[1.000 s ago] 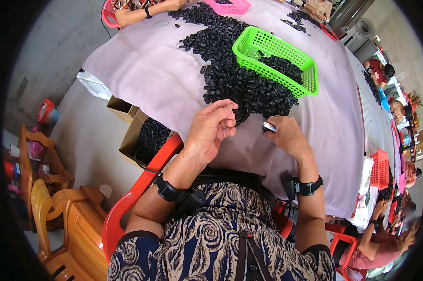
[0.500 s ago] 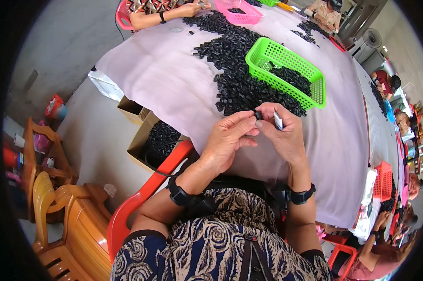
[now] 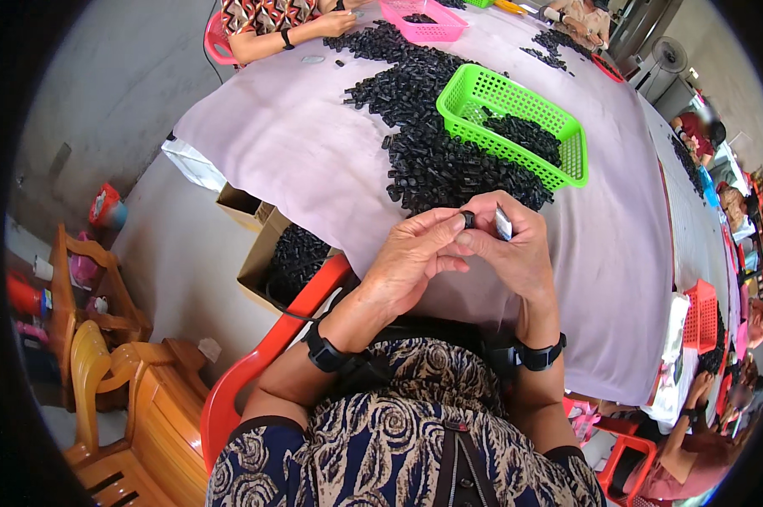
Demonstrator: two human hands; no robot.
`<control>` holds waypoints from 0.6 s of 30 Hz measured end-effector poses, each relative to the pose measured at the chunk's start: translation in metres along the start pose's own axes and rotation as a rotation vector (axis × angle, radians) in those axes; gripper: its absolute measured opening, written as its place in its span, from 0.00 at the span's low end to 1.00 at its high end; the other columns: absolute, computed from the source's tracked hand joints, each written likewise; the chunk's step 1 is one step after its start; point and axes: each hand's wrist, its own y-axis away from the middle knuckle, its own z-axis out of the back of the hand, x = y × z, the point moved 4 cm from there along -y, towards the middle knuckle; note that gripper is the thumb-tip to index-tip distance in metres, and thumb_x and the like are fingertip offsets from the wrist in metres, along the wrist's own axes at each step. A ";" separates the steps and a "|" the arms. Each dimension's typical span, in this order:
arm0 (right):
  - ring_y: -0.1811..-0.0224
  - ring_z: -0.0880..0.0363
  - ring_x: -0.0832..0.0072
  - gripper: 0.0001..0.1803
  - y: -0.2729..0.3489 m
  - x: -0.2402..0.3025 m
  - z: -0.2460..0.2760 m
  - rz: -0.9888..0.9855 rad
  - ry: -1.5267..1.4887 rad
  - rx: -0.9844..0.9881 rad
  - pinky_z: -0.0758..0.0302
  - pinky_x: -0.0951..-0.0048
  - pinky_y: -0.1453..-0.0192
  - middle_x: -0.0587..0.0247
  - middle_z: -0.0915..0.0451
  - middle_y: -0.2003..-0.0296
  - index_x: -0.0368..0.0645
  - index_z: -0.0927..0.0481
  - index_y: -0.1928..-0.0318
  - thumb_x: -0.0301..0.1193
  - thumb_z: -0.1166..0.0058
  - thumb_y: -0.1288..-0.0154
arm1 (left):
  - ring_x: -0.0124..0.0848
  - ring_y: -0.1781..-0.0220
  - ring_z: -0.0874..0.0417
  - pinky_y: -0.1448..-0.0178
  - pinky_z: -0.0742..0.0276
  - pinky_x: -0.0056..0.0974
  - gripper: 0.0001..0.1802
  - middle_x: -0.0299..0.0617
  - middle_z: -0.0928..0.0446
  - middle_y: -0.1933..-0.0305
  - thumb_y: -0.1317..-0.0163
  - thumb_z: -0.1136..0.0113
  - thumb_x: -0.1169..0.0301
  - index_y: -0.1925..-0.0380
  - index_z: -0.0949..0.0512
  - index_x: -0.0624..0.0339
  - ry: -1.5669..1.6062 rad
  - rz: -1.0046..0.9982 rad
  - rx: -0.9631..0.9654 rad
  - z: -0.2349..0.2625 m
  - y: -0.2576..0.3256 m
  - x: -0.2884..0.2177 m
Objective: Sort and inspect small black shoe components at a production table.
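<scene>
Close together above the near edge of the counter (image 3: 280, 144), both hands are raised over the person's lap. A small black part (image 3: 468, 220) is pinched between the thumb and fingertips of the left hand (image 3: 415, 266), so that hand is closed on it. A small silvery metal piece (image 3: 503, 224) is gripped in the right hand (image 3: 516, 253), upright between thumb and forefinger, just beside the black part; whether the two pieces actually touch cannot be told at this size. The fingertips of the two hands are met or nearly met at that spot. A black band is worn on each wrist.

Just beyond the hands, a broad heap of black parts (image 3: 432, 160) is spread over the pale cloth that covers the counter. A green basket (image 3: 516, 127) is set at the far right side of that heap, with more black parts held inside it. Farther off, a pink basket (image 3: 423, 19) is seen near another person's forearm (image 3: 314, 29) at the counter's far end. To the left, below the counter's edge, a cardboard box (image 3: 267, 253) filled with black parts is stood on the floor beside a red chair (image 3: 267, 359). A wooden chair (image 3: 103, 397) is placed at the lower left.
</scene>
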 end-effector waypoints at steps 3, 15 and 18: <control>0.76 0.39 0.90 0.11 0.000 0.000 0.001 -0.022 -0.031 0.007 0.39 0.86 0.73 0.78 0.32 0.79 0.41 0.23 0.66 0.26 0.36 0.49 | 0.25 0.66 0.21 0.64 0.24 0.31 0.09 0.37 0.21 0.63 0.37 0.48 0.67 0.60 0.25 0.59 -0.032 0.021 -0.005 -0.002 0.000 0.001; 0.77 0.33 0.90 0.05 0.003 -0.001 0.000 -0.066 -0.299 -0.044 0.39 0.87 0.79 0.72 0.26 0.77 0.40 0.22 0.68 0.28 0.45 0.39 | 0.24 0.73 0.26 0.69 0.29 0.29 0.10 0.35 0.25 0.72 0.38 0.46 0.64 0.67 0.25 0.59 0.015 0.065 0.069 -0.006 0.003 0.000; 0.78 0.34 0.90 0.06 0.003 -0.003 0.001 -0.085 -0.316 -0.040 0.40 0.87 0.79 0.72 0.26 0.77 0.40 0.22 0.68 0.29 0.46 0.39 | 0.24 0.73 0.26 0.69 0.29 0.29 0.10 0.35 0.25 0.72 0.38 0.46 0.63 0.68 0.25 0.59 0.032 0.087 0.067 -0.006 0.002 0.002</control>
